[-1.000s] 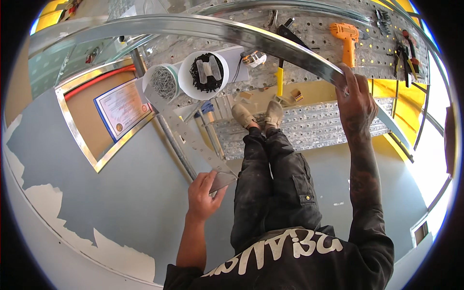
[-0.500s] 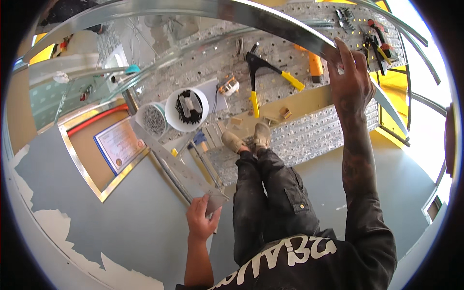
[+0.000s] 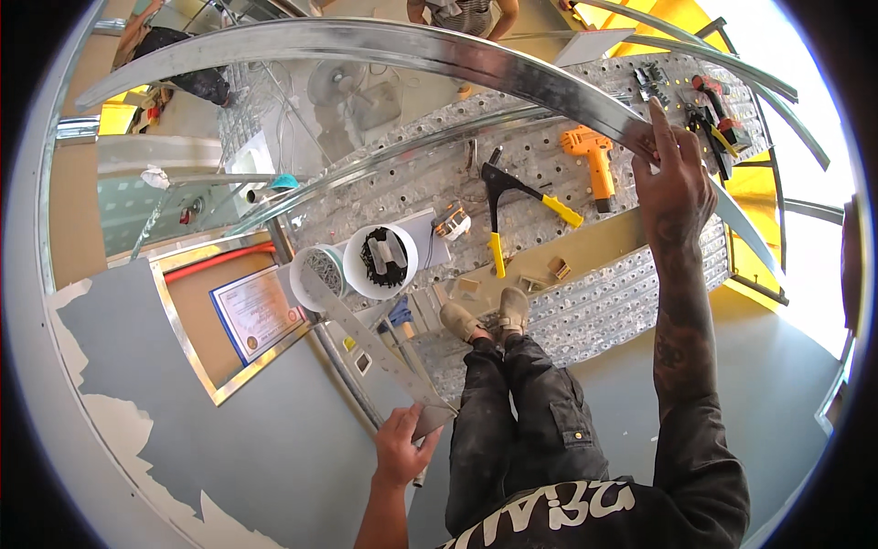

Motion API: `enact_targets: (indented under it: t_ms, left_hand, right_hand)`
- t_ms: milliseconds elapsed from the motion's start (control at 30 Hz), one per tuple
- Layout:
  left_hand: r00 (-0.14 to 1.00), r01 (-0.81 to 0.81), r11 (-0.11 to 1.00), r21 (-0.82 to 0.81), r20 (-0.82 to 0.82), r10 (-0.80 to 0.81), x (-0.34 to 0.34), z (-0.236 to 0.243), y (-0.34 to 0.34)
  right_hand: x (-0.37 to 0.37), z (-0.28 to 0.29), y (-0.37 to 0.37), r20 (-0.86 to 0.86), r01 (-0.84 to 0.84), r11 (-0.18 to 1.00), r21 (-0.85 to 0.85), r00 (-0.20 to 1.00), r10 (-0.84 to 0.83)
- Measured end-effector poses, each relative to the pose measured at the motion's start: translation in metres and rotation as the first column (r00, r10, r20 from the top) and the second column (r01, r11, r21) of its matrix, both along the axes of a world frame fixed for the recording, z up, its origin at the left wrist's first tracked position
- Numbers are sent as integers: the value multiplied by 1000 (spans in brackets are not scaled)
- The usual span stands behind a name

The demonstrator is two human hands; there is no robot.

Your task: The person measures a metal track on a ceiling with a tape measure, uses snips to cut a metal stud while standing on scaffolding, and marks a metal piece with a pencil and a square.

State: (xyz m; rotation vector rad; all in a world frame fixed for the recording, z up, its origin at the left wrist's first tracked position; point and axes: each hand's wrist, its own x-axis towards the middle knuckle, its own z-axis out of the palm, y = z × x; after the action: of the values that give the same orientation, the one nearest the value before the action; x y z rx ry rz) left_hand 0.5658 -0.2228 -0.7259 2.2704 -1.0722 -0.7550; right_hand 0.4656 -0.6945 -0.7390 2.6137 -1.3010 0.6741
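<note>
My right hand (image 3: 675, 188) is closed around the edge of a long metal channel (image 3: 402, 43), which arcs across the top of the view; its index finger points up along the metal. Low in the middle, my left hand (image 3: 401, 446) pinches the near end of a grey metal strip (image 3: 375, 343), thumb on one side and fingers on the other. That strip slants away to the left, its far end over a white bucket of screws (image 3: 317, 276). Another white bucket (image 3: 369, 291) beside it holds dark screws and a clear plastic piece.
Perforated metal planks (image 3: 631, 297) carry a black crimping tool with yellow handles (image 3: 498, 188), an orange power tool (image 3: 593, 163), a tape measure (image 3: 452, 223) and dark hand tools (image 3: 709, 128). A framed certificate (image 3: 256, 316) is at left. Two other people (image 3: 462, 16) are beyond.
The view has tilted upward, so the planks and tools sit lower and further right, and people show at the top. Both hands keep their hold on the metal pieces.
</note>
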Motion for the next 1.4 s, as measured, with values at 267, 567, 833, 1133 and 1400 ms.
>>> enact_targets:
  t_ms: [267, 567, 833, 1133, 1400]
  left_hand:
    - [999, -11, 1000, -8, -35, 11, 9, 2, -5]
    - [999, 34, 999, -12, -8, -34, 18, 3, 2]
    - [983, 167, 986, 19, 78, -168, 42, 10, 5]
    - [868, 415, 908, 51, 276, -412, 156, -9, -57]
    - [741, 567, 815, 118, 360, -567, 238, -109, -117]
  right_hand:
    - [0, 0, -1, 30, 1, 1000, 4, 1000, -1]
    - [-2, 0, 11, 26, -4, 991, 132, 1000, 1]
    - [-2, -17, 32, -76, -97, 938, 332, 989, 129]
    - [-3, -105, 89, -228, -113, 820, 561, 931, 284]
    - [4, -157, 123, -203, -176, 785, 594, 911, 358]
